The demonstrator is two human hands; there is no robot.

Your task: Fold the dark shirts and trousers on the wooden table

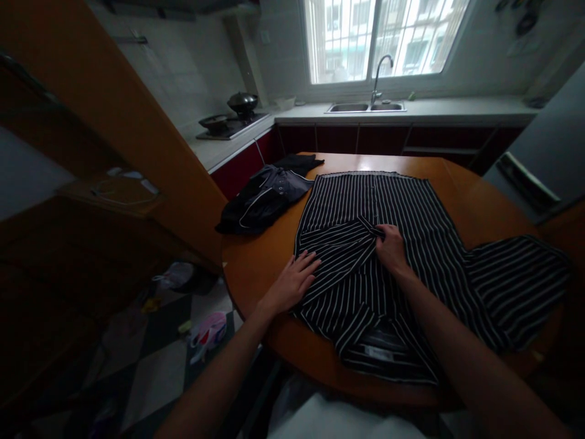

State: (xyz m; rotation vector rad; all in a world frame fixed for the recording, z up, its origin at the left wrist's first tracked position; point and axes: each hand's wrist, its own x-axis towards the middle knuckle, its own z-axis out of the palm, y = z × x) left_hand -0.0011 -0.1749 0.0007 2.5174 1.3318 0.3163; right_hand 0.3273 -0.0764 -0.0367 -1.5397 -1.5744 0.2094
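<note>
A black shirt with white stripes lies spread on the wooden table, its collar towards me and its hem at the far side. One sleeve is folded inward across the body; the other sleeve stretches out to the right. My left hand rests flat with fingers extended on the folded sleeve near the shirt's left edge. Around the cuff end of that sleeve, near the middle of the shirt, the fingers of my right hand are closed. Inside the collar a pale label shows.
Dark clothes lie in a heap at the table's left. Behind stand a counter with a sink and a stove carrying pans. A fridge is at the right. Bags and a pink item sit on the floor.
</note>
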